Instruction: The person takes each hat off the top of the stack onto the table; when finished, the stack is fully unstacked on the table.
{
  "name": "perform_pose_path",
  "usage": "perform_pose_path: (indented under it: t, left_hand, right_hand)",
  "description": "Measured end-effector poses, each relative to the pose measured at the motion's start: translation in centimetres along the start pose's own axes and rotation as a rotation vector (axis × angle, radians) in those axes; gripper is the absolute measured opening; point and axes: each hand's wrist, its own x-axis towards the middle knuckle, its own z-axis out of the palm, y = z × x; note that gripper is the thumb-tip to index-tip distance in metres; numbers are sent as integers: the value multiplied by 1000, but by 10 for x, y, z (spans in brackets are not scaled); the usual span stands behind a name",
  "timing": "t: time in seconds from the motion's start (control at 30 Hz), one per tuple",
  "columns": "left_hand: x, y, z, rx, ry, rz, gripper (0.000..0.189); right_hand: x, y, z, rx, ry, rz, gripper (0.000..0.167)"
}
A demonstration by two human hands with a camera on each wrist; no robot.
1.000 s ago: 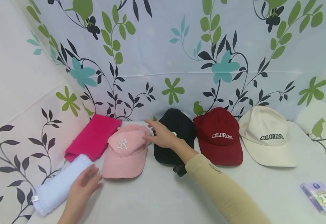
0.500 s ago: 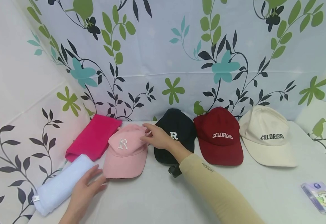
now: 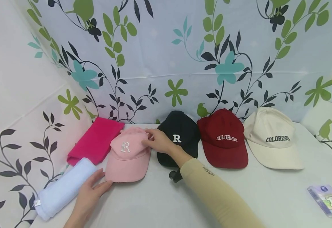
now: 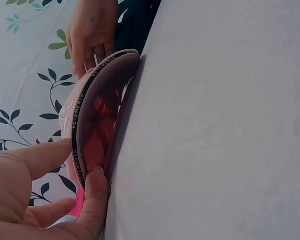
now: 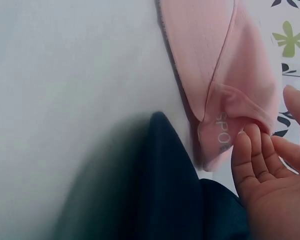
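Note:
A pink baseball cap (image 3: 129,145) with a white embroidered R sits on the table, brim towards me. In the head view my left hand (image 3: 90,193) is at the brim's near left corner. The left wrist view shows that hand (image 4: 45,200) pinching the brim's edge, one digit over it and another at its underside (image 4: 107,110). My right hand (image 3: 161,141) reaches to the right side of the crown. In the right wrist view the fingertips of my right hand (image 5: 270,170) touch the cap's side (image 5: 240,107), with the thumb spread apart.
To the right stand a black cap (image 3: 180,126), a dark red cap (image 3: 223,139) and a cream cap (image 3: 272,139). At left lie a folded bright pink cloth (image 3: 97,139) and a rolled light blue towel (image 3: 66,188). A small purple box (image 3: 328,201) is at far right.
My left hand has moved right, onto the cap's brim. My right hand has moved slightly left and down to the crown's side, uncovering the black cap's letter. The cap stays in place.

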Motion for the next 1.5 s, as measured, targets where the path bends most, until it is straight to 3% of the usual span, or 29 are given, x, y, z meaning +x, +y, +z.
perform_pose_path:
  t: [0.43,0.83,1.5]
  left_hand:
    - [1,1,0,-10,-12,-9,87]
    - [1,2,4,-21,18,-13,82]
    - [11,6,9,-34,46,11,74]
  right_hand:
    - [1,2,6,3,39,1,52]
    - [3,5,8,43,73,45,56]
    - [2,5,0,43,118,47,55]
